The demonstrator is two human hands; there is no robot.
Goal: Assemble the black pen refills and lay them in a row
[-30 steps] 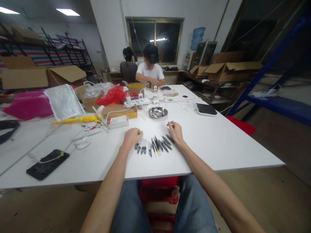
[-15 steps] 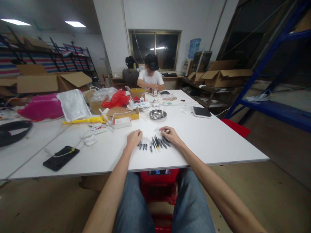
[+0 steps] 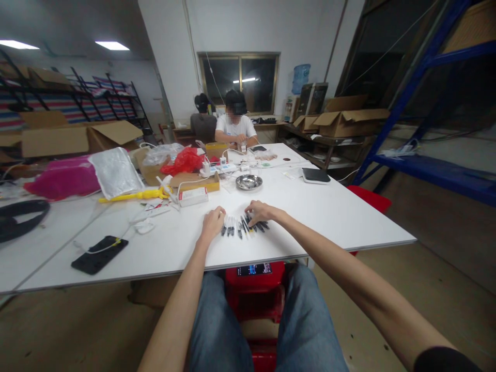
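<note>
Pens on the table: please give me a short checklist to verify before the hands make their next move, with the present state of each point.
1. Pens lie in a fanned row on the table, none near the edge: ok.
2. Left hand rests at the left end of the row, fingers curled: ok.
3. Right hand lies over the right part of the row: ok.
4. Either hand really grips a pen: cannot tell, fingers hide it.
5. Metal bowl stands behind the pens, apart from both hands: ok.
6. Phone with its cable lies far to the left, out of the way: ok.
</note>
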